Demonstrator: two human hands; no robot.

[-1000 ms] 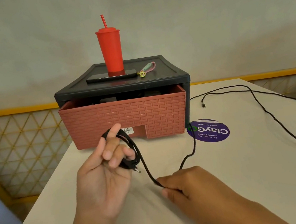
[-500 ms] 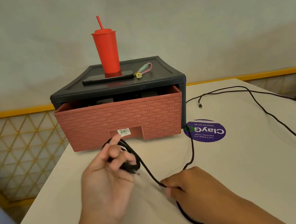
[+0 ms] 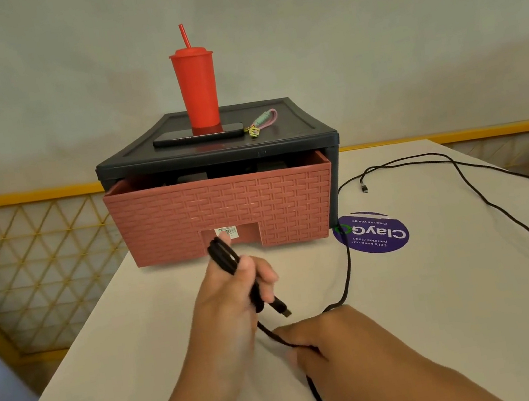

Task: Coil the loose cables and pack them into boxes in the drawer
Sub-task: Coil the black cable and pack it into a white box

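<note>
- Black cable (image 3: 348, 266): judged light, limp and slack. Its free run trails across the table (image 3: 463, 307), beside the drawer (image 3: 223, 213).
- Left hand (image 3: 229, 296) is closed around the coiled loops (image 3: 225, 258), with the plug end (image 3: 282, 310) protruding below.
- Right hand (image 3: 341, 344) pinches the run. Feed from there, near the coil; avoid pulling by the plug end.

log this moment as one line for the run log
phase: coiling | left hand: grips coil | right hand: pinches loose cable | drawer: partly open
</note>
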